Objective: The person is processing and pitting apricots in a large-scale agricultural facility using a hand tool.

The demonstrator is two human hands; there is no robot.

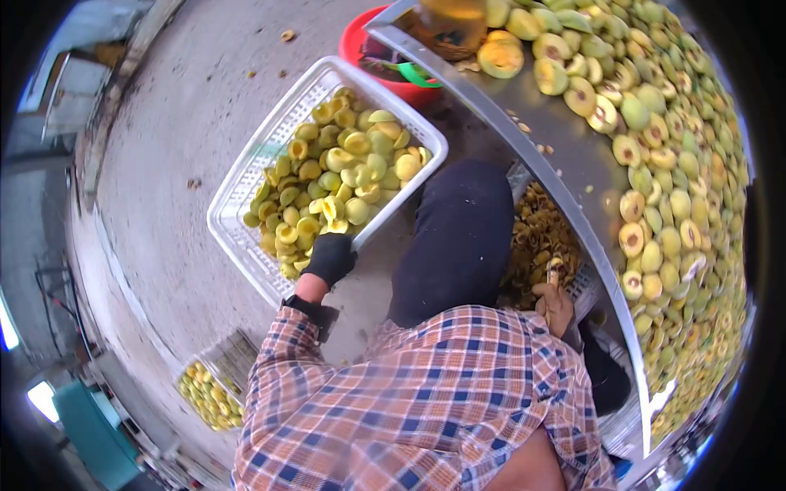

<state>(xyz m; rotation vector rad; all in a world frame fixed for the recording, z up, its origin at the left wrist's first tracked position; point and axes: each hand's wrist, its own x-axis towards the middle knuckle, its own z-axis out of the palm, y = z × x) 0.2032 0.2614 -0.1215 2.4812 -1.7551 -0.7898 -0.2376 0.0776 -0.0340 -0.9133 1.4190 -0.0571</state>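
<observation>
My left hand [330, 259], in a black glove, reaches over the near edge of a white plastic crate [219, 214]. Bright yellow fruit halves [332, 214] lie just beyond its fingertips, and the fingers themselves are mostly hidden under the back of the hand. The crate holds a heap of pitted green-yellow halves [360, 168]. Low beside the metal table's edge, my bare right hand [555, 309] is closed around a small tool with a light handle [554, 270]. Under it sits a container of brown pits [536, 237].
On my right the metal table [585, 164] carries a large spread of halved fruit [671, 204], its raised rim curving past my knee. A red bucket [356, 37] stands behind the crate. Another crate of fruit [211, 397] rests on the floor at lower left.
</observation>
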